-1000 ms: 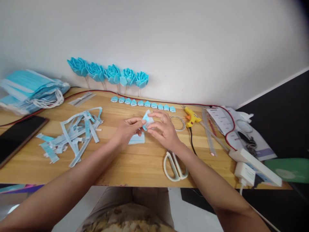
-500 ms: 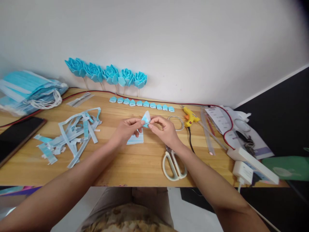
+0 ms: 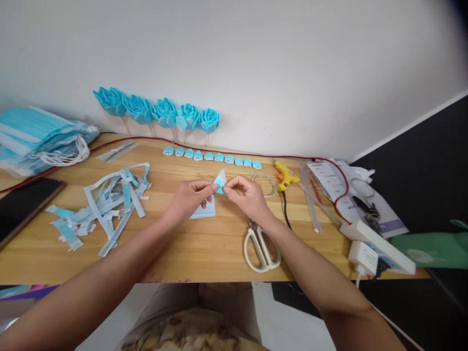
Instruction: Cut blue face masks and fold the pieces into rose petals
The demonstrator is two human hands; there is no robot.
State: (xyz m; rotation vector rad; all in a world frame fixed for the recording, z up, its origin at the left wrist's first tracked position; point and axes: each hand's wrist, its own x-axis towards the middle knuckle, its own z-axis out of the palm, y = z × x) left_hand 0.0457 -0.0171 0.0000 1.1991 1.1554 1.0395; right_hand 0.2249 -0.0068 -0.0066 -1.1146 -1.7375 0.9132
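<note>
Folded blue piece (image 3: 220,180): I hold it just above the middle of the desk. My left hand (image 3: 186,199) pinches its left edge between thumb and forefinger, and my right hand (image 3: 245,197) pinches its right edge the same way. The other fingers of both hands are curled in. One pale corner of the piece points up.

Wooden desk (image 3: 204,248): it stands against a white wall and carries all the items below.

Stack of face masks (image 3: 32,134): far left corner, ear loops hanging out.

Phone (image 3: 22,204): left edge, screen dark.

Pile of cut strips (image 3: 106,204): left of my left hand, well apart from it.

Row of blue flowers (image 3: 164,111): five of them, leaning on the wall.

Scissors (image 3: 260,246): near the front edge, partly under my right wrist, blades shut.

Glue gun (image 3: 284,174): yellow, right of my right hand.

Flat blue pieces (image 3: 205,212): on the desk beneath my left fingers.

Row of small folded petals (image 3: 212,157): lined up in front of the flowers.
</note>
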